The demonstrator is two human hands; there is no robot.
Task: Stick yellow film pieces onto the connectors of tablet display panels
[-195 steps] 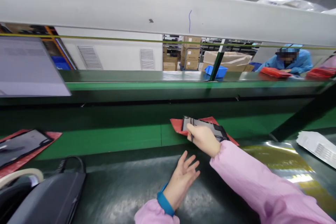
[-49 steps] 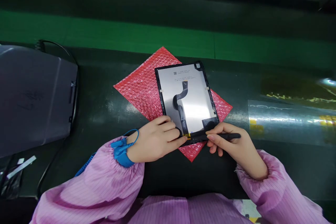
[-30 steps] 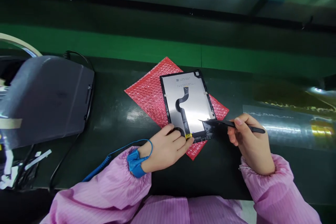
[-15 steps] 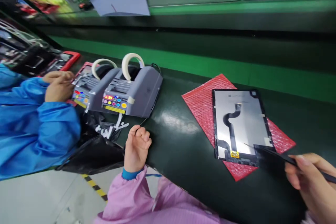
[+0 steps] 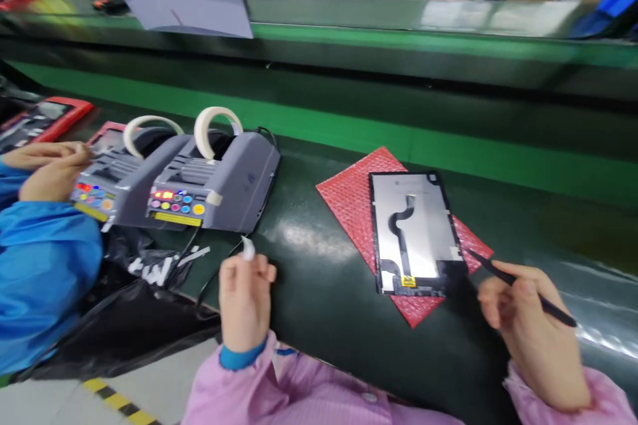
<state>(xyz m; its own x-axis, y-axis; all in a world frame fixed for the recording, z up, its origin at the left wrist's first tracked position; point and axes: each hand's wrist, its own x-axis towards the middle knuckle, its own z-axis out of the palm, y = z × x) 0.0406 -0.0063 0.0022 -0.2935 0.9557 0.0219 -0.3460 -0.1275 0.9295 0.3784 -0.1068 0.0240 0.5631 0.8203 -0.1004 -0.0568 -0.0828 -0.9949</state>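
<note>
The left hand (image 5: 244, 292) is raised in the lower middle of the frame, wrist down and fingers curled upward. Its grip is pinched closed on a scrap of white tape (image 5: 248, 249) held above the knuckles. The right hand (image 5: 531, 322) sits at the lower right with the palm turned inward. Its grip is closed round a thin black stick (image 5: 518, 287), held like a pen. The stick slants up and left, and its tip is close to the right edge of the screen panel (image 5: 413, 232).

There is one screen panel. It lies flat, silver back up, on the one red bubble sheet (image 5: 349, 196), right of centre on the dark tabletop (image 5: 329, 279). Neither hand touches it.

At the left stand two grey machines side by side: a tape machine (image 5: 224, 176) and, further left, a second tape machine (image 5: 117, 179). Each carries one pale ring of tape, a first roll (image 5: 218, 111) and a second roll (image 5: 149, 119). Each also has a row of coloured buttons on its front.

At the far left a co-worker's two hands (image 5: 47, 169), in a blue sleeve (image 5: 40, 265), rest by the second tape machine. A black plastic bag (image 5: 124, 319) lies below the machines, and one red tray (image 5: 54, 113) sits at the upper left.
</note>
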